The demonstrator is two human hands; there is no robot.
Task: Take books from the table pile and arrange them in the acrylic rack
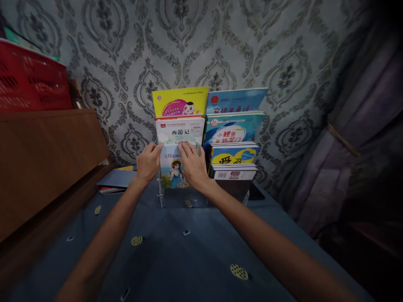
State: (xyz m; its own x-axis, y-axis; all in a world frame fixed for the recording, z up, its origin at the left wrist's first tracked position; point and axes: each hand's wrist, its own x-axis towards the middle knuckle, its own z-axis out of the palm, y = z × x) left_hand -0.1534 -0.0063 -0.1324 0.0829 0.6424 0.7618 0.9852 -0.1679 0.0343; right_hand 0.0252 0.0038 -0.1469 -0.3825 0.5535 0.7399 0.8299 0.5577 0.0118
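A clear stepped rack (197,200) stands on the blue cloth and holds several children's books in two columns. The front left book (171,174) has a pale cover with a girl in a blue dress. My left hand (148,162) pinches its upper left edge with bent fingers. Across its upper right part lies my right hand (193,165), fingers closed at the top edge and covering part of the title. Directly behind is a white book (179,126), and behind that a yellow book (176,98).
The right column has a blue book (236,98), a teal book (248,126), a yellow-and-blue book (234,155) and dark books (233,184). Flat books (116,178) lie at left beside a wooden box (50,155) under a red basket (34,79). A curtain (333,159) hangs right.
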